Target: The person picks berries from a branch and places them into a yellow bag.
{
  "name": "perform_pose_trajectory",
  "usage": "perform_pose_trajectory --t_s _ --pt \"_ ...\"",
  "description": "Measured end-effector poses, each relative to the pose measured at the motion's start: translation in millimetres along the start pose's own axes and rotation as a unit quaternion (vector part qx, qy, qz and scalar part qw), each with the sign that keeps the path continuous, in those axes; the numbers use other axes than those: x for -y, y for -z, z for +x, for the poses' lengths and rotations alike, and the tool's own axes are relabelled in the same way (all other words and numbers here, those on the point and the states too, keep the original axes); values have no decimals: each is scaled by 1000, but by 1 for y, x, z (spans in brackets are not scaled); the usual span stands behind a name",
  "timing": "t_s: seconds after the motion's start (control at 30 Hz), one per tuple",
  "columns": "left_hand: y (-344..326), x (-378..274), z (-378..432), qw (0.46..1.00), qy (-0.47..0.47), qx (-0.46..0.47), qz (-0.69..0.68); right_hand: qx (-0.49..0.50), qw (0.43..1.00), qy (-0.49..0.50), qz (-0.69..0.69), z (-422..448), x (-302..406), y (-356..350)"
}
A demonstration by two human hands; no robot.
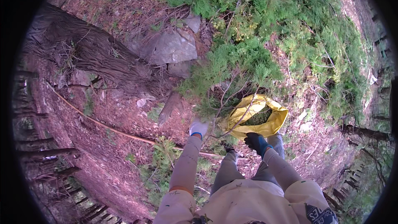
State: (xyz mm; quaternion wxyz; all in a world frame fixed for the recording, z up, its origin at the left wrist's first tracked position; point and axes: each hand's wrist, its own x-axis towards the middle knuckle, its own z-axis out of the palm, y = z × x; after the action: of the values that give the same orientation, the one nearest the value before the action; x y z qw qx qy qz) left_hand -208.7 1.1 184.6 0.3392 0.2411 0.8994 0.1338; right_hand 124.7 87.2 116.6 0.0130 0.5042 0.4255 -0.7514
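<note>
My left hand [198, 128], in a pale glove with a blue cuff, is stretched out beside the twigs of a leafy conifer branch [245, 57]; it is blurred, and its fingers cannot be made out. My right hand [255, 142] wears a black and blue glove and lies at the near rim of a yellow sack [278, 126], fingers curled. The sack's mouth is spread wide, and green plant matter [259, 117] shows inside. A bare twig [244, 115] crosses over the sack's left side. Whether the right hand grips the rim or the twig is not clear.
A thick tree trunk [102, 54] slants in from the left, beside grey rocks [174, 48]. A long thin pole [118, 132] lies on the ground left of my legs. Cut conifer boughs [311, 37] spread over the upper right. Small stones and litter cover the slope.
</note>
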Motion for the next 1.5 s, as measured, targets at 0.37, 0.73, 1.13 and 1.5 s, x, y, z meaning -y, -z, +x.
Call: perform_pose_trajectory --t_s 0.37,0.73,1.13,1.5 --pt "-59 30 -130 970 28 185 156 49 995 50 -77 -47 -28 2" --pt "13 -25 80 931 -184 -128 289 34 974 -106 196 -57 0 -41" --pt "-7 80 129 962 -109 -116 220 117 965 -110 209 -77 2 -66" --pt "57 96 -49 901 -62 115 -414 179 960 216 -12 5 125 -96"
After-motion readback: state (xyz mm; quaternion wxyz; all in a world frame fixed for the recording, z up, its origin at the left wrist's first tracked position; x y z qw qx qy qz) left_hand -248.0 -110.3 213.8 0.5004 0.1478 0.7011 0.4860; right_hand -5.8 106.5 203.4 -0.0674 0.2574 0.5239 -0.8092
